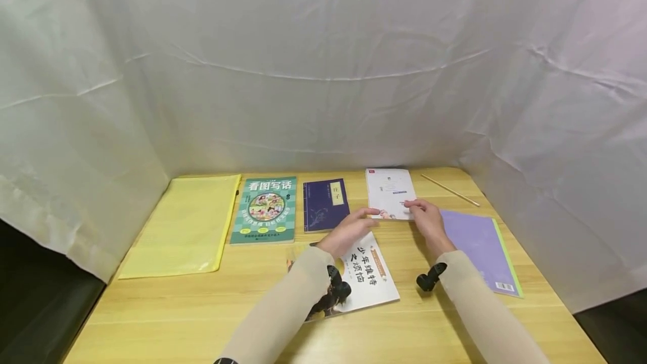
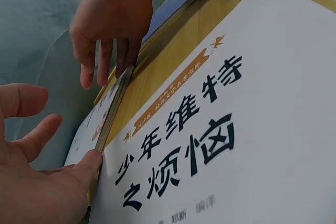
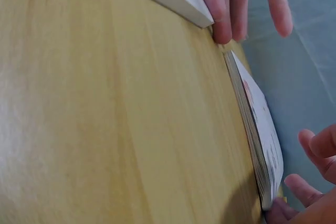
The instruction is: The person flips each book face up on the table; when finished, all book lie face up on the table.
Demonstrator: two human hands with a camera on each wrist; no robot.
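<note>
**Two hands at the near edge of a small white book**

A small white book (image 1: 390,192) lies flat on the wooden tabletop (image 1: 242,302), toward the far edge, between a dark blue book (image 1: 326,204) on its left and a purple notebook (image 1: 480,249) on its right. Both hands meet at its near edge.

The left hand (image 1: 346,232) reaches forward from over a white book with black characters (image 1: 366,280), which lies nearer the person. Its fingers (image 2: 86,166) are nearly straight and loosely spread, and the thumb tip touches the near left corner of the small white book. It grips nothing.

The right hand (image 1: 427,221) rests at the near right corner of the same book. Its fingers (image 3: 220,9) are extended and close together, the tips pressing against the book's edge where it meets the tabletop. In the right wrist view the stack of pages shows edge-on, lying flat on the wood. The fingers are not curled round it.

Further left on the tabletop lie a green book with a picture on its cover (image 1: 265,209) and, beside that, a yellow plastic folder (image 1: 182,226). A thin wooden stick (image 1: 450,190) lies at the far right corner, apart from the books. A small black device is strapped on each wrist over the beige sleeves. White cloth (image 1: 323,60) hangs behind and to both sides of the tabletop.
</note>
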